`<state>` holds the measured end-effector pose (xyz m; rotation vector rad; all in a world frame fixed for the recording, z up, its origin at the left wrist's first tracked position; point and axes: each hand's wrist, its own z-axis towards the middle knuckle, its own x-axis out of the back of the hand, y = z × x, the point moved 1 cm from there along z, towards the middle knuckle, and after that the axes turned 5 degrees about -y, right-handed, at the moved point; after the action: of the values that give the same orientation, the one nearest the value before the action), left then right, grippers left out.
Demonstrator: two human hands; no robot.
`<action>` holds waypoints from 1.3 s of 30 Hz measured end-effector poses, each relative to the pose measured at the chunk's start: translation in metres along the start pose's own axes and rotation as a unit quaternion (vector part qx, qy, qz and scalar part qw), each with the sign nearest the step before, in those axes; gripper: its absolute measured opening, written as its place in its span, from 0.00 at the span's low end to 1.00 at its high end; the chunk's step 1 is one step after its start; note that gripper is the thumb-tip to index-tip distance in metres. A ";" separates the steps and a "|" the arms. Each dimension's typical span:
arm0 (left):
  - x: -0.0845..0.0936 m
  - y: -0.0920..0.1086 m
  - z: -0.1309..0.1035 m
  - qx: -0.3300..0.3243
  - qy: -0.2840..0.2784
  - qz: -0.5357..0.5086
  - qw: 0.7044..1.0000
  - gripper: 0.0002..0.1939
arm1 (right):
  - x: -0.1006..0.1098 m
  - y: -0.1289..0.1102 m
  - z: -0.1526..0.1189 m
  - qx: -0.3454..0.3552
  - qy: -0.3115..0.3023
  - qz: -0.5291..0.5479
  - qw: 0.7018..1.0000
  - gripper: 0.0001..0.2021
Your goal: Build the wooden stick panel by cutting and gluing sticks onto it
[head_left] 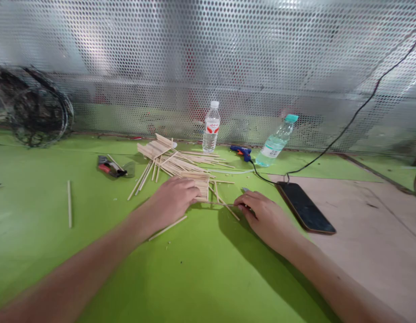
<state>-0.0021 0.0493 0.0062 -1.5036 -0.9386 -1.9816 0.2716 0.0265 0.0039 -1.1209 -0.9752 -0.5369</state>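
Note:
My left hand (pixel 177 197) is closed at the near left side of a small panel of wooden sticks (pixel 201 183), its fingertips on the panel's front edge. A thin stick (pixel 217 203) runs along that edge to my right hand (pixel 256 206), which pinches its right end. A pointed grey tip (pixel 244 189) shows just behind my right fingers; the rest of it is hidden. Behind the panel lies a pile of loose sticks (pixel 184 164), with a second stick structure (pixel 156 147) resting at its left end.
A clear bottle (pixel 211 130), a tilted green-capped bottle (pixel 274 143) and a blue glue gun (pixel 242 151) with a black cord stand behind. A phone (pixel 305 208) lies right, a red-black tool (pixel 110 167) left. Wire coils (pixel 39 110) sit far left by the perforated metal screen (pixel 143 58).

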 end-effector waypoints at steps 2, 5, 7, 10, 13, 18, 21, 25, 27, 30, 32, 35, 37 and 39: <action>0.005 0.003 -0.002 -0.013 0.015 0.023 1.000 0.15 | 0.002 -0.001 0.000 -0.013 0.012 0.052 0.998 0.09; 0.009 0.007 -0.004 -0.019 0.029 0.044 0.998 0.20 | 0.005 0.001 0.000 -0.050 0.035 0.163 0.985 0.10; 0.011 0.010 -0.005 -0.019 0.041 0.063 0.997 0.23 | 0.008 0.004 0.000 -0.084 0.059 0.253 0.962 0.17; 0.014 0.017 -0.008 -0.034 0.064 0.103 0.992 0.23 | 0.012 0.009 0.002 -0.123 0.070 0.387 0.911 0.22; 0.014 0.027 -0.012 -0.075 0.094 0.142 0.982 0.23 | 0.014 0.009 0.003 -0.149 0.036 0.486 0.861 0.19; 0.009 0.044 -0.016 -0.165 0.186 0.188 0.950 0.12 | 0.013 0.001 -0.001 -0.163 -0.011 0.576 0.801 0.14; 0.005 0.049 -0.017 -0.183 0.214 0.195 0.940 0.09 | 0.014 -0.004 -0.003 -0.155 -0.009 0.603 0.783 0.13; 0.001 0.050 -0.016 -0.197 0.250 0.184 0.930 0.09 | 0.013 -0.007 -0.004 -0.137 -0.003 0.624 0.770 0.15; 0.000 0.050 -0.015 -0.204 0.253 0.174 0.929 0.09 | 0.011 -0.007 -0.003 -0.126 0.000 0.629 0.767 0.16; -0.002 0.050 -0.015 -0.204 0.234 0.153 0.938 0.10 | 0.008 -0.005 -0.002 -0.108 -0.001 0.630 0.769 0.16; -0.005 0.050 -0.015 -0.198 0.212 0.136 0.947 0.11 | 0.008 -0.004 -0.002 -0.096 -0.005 0.628 0.772 0.16; -0.009 0.047 -0.016 -0.189 0.178 0.115 0.959 0.14 | 0.010 -0.004 -0.003 -0.083 -0.016 0.623 0.778 0.15; -0.013 0.045 -0.017 -0.187 0.159 0.105 0.964 0.15 | 0.011 -0.005 -0.004 -0.077 -0.027 0.618 0.782 0.13; -0.015 0.043 -0.016 -0.185 0.145 0.097 0.967 0.16 | 0.010 -0.005 -0.005 -0.077 -0.036 0.614 0.785 0.12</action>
<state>0.0230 0.0081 -0.0003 -1.3711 -0.2975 -2.2326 0.2742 0.0208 0.0147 -1.6555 -0.0953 0.5165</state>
